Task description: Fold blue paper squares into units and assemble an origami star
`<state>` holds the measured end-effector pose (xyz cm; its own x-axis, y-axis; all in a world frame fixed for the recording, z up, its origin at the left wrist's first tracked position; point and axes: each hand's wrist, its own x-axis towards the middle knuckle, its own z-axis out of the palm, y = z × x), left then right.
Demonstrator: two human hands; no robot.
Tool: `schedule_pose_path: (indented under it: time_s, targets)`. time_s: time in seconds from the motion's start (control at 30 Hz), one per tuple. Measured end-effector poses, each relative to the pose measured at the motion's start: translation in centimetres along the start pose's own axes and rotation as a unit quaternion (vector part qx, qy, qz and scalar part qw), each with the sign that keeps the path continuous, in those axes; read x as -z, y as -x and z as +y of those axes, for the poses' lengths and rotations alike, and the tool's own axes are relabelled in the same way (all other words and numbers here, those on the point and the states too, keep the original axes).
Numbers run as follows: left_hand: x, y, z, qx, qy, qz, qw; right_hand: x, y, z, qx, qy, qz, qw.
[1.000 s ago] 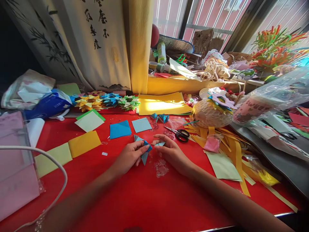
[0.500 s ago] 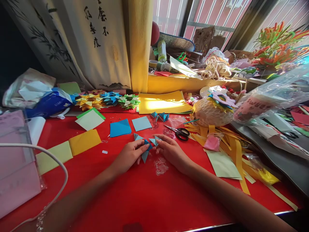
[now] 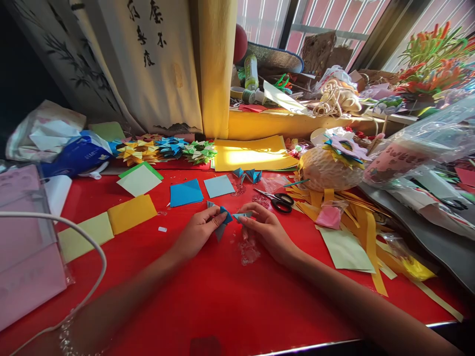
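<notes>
A folded blue paper piece (image 3: 224,214), with grey-blue points jutting out behind and below, is held just above the middle of a red table (image 3: 166,306). The left hand (image 3: 198,231) has its thumb and forefinger closed on it in a pinch. Facing it, the right hand (image 3: 269,228) grips a small pale-blue folded piece (image 3: 243,215) between thumb and fingertips, its lower fingers loosely bent. The two pieces' tips nearly meet; whether they touch cannot be told. Both look very light, springy along their creases and easily crushed, so a gentle pinch on the thick, layered folds should suit better than one on the thin points. Just beyond the hands lie blue sheets (image 3: 186,193), pale-blue sheets (image 3: 218,186) and two more folded blue shapes (image 3: 253,176). Black-handled scissors (image 3: 282,202) lie to their right.
</notes>
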<state>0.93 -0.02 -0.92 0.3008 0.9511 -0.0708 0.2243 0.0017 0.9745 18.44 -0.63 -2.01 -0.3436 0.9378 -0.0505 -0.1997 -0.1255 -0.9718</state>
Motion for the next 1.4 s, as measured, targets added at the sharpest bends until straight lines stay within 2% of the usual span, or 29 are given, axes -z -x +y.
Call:
schedule_pose_path:
  time_s: [0.2, 0.37, 0.97, 1.4]
  targets:
    - [0.18, -0.03, 0.04, 0.008, -0.001, -0.037, 0.999, -0.16, 0.03, 0.0, 0.003, -0.005, 0.007, 1.0]
    - [0.18, -0.06, -0.15, 0.001, -0.004, -0.027, 1.0, -0.14, -0.1, 0.09, -0.001, -0.012, 0.031, 0.999]
    - [0.2, -0.01, 0.01, 0.014, -0.019, -0.042, 0.999, -0.06, -0.11, 0.22, 0.011, 0.026, 0.027, 0.999]
    - [0.07, 0.14, -0.2, 0.002, -0.102, -0.027, 0.994, -0.46, 0.26, 0.31, 0.03, 0.096, 0.023, 0.995]
